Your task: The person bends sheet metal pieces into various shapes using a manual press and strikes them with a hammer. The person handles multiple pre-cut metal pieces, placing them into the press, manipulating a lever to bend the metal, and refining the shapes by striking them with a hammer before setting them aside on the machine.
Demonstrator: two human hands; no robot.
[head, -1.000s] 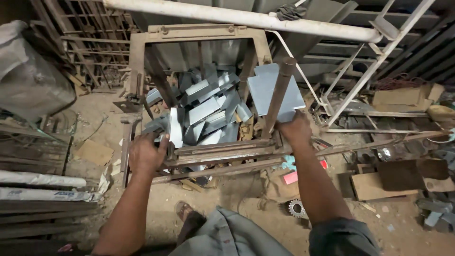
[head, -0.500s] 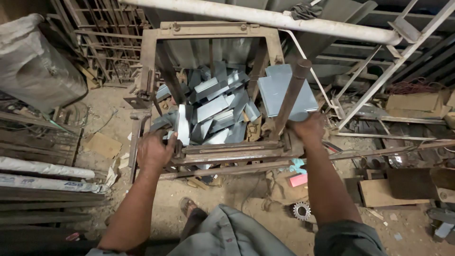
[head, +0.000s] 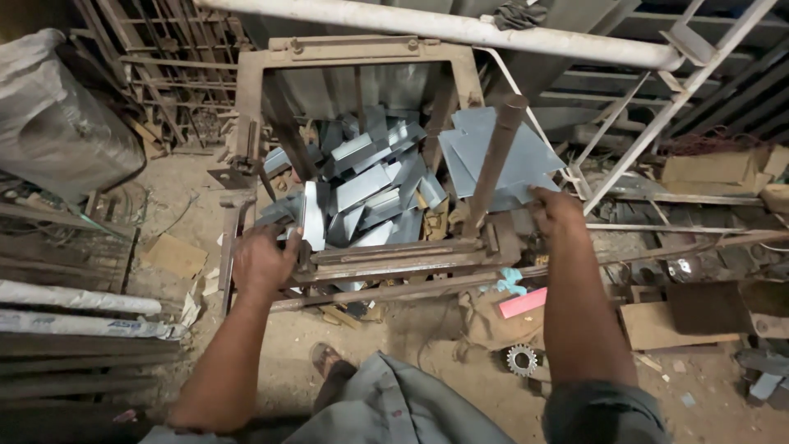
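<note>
A rusty brown steel frame (head: 362,51) stands in front of me, with several bent grey sheet-metal pieces (head: 370,185) piled inside it. My left hand (head: 263,263) rests on the frame's near left corner. Its fingers are closed on an upright bent metal piece (head: 312,215). My right hand (head: 557,218) is just right of a rusty upright lever bar (head: 495,160). Its fingertips hold the near edge of a stack of flat grey sheets (head: 526,156). Rusty cross bars (head: 394,253) run between both hands.
A pale pipe (head: 460,29) crosses overhead. A grey sack (head: 57,131) and metal grilles are at the left, and white pipes (head: 74,298) at the lower left. A gear (head: 521,359), a pink block (head: 523,302), wood scraps and cardboard litter the dirt floor.
My right hand has shifted from the base of the lever bar to the edge of the flat sheets on the right. My left hand stays on the upright bent piece.
</note>
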